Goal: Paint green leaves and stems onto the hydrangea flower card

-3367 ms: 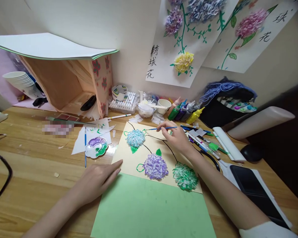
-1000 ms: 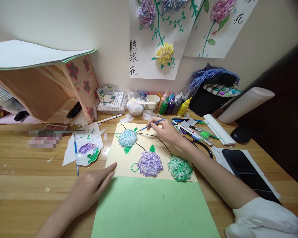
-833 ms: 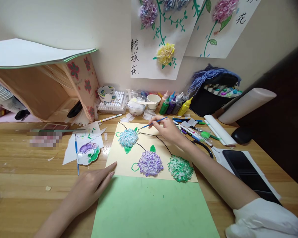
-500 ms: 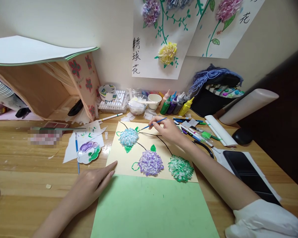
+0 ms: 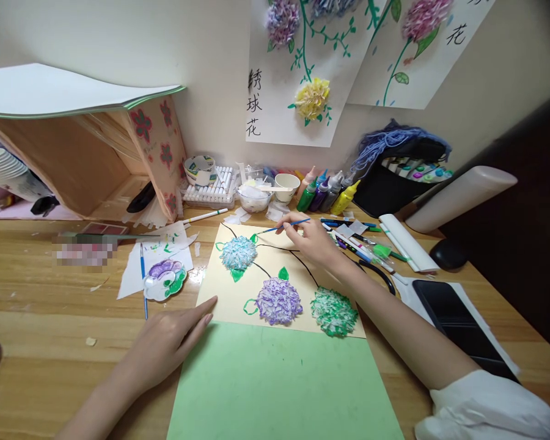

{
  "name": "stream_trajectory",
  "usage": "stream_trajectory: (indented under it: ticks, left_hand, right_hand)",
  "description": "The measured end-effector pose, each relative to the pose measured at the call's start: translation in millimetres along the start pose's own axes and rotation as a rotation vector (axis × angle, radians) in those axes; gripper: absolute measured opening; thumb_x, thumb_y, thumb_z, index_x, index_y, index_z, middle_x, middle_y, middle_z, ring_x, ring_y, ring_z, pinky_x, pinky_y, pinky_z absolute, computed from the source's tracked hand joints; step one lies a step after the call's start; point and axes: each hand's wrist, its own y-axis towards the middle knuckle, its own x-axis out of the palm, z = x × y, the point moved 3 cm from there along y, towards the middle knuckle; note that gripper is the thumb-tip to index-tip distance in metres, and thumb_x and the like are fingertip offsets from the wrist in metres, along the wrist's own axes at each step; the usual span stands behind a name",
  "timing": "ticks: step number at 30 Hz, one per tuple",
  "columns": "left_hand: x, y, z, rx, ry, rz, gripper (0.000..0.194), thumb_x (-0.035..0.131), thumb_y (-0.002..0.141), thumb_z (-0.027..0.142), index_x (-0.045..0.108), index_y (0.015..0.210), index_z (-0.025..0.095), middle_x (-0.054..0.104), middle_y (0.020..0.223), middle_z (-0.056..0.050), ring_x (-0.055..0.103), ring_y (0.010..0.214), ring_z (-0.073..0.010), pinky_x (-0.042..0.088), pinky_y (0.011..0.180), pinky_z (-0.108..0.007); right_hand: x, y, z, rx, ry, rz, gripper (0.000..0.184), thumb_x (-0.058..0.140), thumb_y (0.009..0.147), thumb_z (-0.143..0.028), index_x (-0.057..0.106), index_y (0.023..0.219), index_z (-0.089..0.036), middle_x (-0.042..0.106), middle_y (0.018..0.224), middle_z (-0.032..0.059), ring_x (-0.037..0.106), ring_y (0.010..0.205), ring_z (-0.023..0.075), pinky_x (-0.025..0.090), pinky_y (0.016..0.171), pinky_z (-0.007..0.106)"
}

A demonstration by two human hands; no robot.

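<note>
My right hand (image 5: pixel 308 237) pinches a thin blue paintbrush (image 5: pixel 282 226), its tip at a small green leaf beside the blue paper flower (image 5: pixel 239 253). Under it lies a cream sheet (image 5: pixel 229 304) with drawn dark stems, a purple flower (image 5: pixel 279 300) and a green flower (image 5: pixel 334 311). Some leaves are filled green; others are outlines. With fingers stretched out, my left hand (image 5: pixel 176 336) rests its fingertips on the sheet's left edge. A green sheet (image 5: pixel 284 385) lies in front, partly beneath the cream one.
A flower-shaped palette (image 5: pixel 165 281) with purple and green paint sits at left beside another blue brush (image 5: pixel 143 275). Paint bottles (image 5: pixel 325 194), a paper cup (image 5: pixel 286 185) and a bowl (image 5: pixel 255 198) stand along the wall. Pens (image 5: pixel 357 247) and a black case (image 5: pixel 453 324) lie at right.
The brush tip has shifted slightly upward along the small leaf by the blue flower. My left hand stays in place; the view has moved a little.
</note>
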Motion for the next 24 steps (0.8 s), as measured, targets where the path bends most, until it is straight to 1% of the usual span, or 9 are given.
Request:
stream_trajectory:
  ticks: [5, 8, 10, 14, 17, 20, 24]
  left_hand:
    - [-0.8, -0.2, 0.8, 0.0, 0.006, 0.006, 0.046, 0.029, 0.095, 0.044, 0.053, 0.13, 0.026, 0.069, 0.11, -0.002, 0.069, 0.09, -0.0189, 0.054, 0.071, -0.026]
    - [-1.7, 0.1, 1.9, 0.003, -0.006, 0.022, 0.046, 0.03, 0.094, 0.044, 0.054, 0.129, 0.025, 0.069, 0.109, -0.002, 0.07, 0.088, -0.0187, 0.054, 0.071, -0.025]
    - [-1.9, 0.1, 2.4, 0.004, -0.006, 0.021, 0.046, 0.029, 0.095, 0.043, 0.054, 0.128, 0.025, 0.069, 0.109, -0.001, 0.069, 0.089, -0.0188, 0.054, 0.071, -0.026]
    - [-1.6, -0.2, 2.4, 0.008, -0.005, 0.015, 0.047, 0.029, 0.095, 0.044, 0.054, 0.129, 0.024, 0.068, 0.112, -0.001, 0.069, 0.092, -0.0186, 0.054, 0.071, -0.025]
    - [-1.4, -0.1, 2.3, 0.02, -0.014, 0.026, 0.046, 0.03, 0.095, 0.043, 0.055, 0.128, 0.023, 0.068, 0.111, -0.001, 0.069, 0.091, -0.0187, 0.054, 0.071, -0.025]
    - [-2.0, 0.0, 2.5, 0.021, -0.031, 0.044, 0.045, 0.032, 0.094, 0.043, 0.055, 0.127, 0.024, 0.068, 0.11, -0.001, 0.069, 0.091, -0.0187, 0.054, 0.071, -0.025]
    - [-2.4, -0.4, 2.4, 0.001, -0.05, 0.039, 0.044, 0.033, 0.094, 0.043, 0.055, 0.128, 0.027, 0.068, 0.11, -0.001, 0.069, 0.09, -0.0187, 0.054, 0.07, -0.024]
  right_hand:
    - [0.9, -0.7, -2.6, -0.013, 0.002, -0.023, 0.024, 0.042, 0.088, -0.022, 0.064, 0.079, -0.018, 0.067, 0.082, 0.0029, 0.057, 0.078, 0.0159, 0.039, 0.066, 0.027]
    - [0.2, -0.8, -4.0, -0.01, 0.0, -0.004, 0.023, 0.042, 0.089, -0.023, 0.063, 0.082, -0.019, 0.067, 0.084, 0.0031, 0.057, 0.081, 0.0166, 0.039, 0.066, 0.027]
    - [0.3, -0.9, -4.6, -0.017, -0.011, -0.014, 0.022, 0.043, 0.088, -0.022, 0.064, 0.081, -0.019, 0.067, 0.085, 0.0032, 0.058, 0.083, 0.017, 0.039, 0.067, 0.027]
    - [-0.4, -1.3, -5.8, -0.029, -0.003, -0.028, 0.023, 0.043, 0.087, -0.021, 0.063, 0.077, -0.019, 0.067, 0.081, 0.0028, 0.058, 0.078, 0.0162, 0.04, 0.067, 0.028]
    - [-1.2, -1.7, -5.8, -0.031, -0.002, -0.015, 0.022, 0.042, 0.089, -0.023, 0.063, 0.081, -0.019, 0.067, 0.084, 0.0029, 0.058, 0.082, 0.0168, 0.04, 0.07, 0.028]
    - [0.2, -1.9, -5.4, -0.043, -0.007, -0.039, 0.022, 0.043, 0.088, -0.022, 0.063, 0.08, -0.019, 0.067, 0.084, 0.0029, 0.058, 0.085, 0.0173, 0.04, 0.074, 0.029]
    - [0.5, -1.6, -5.0, -0.03, -0.007, -0.029, 0.023, 0.042, 0.088, -0.022, 0.062, 0.079, -0.019, 0.067, 0.084, 0.0032, 0.058, 0.082, 0.0175, 0.039, 0.069, 0.028]
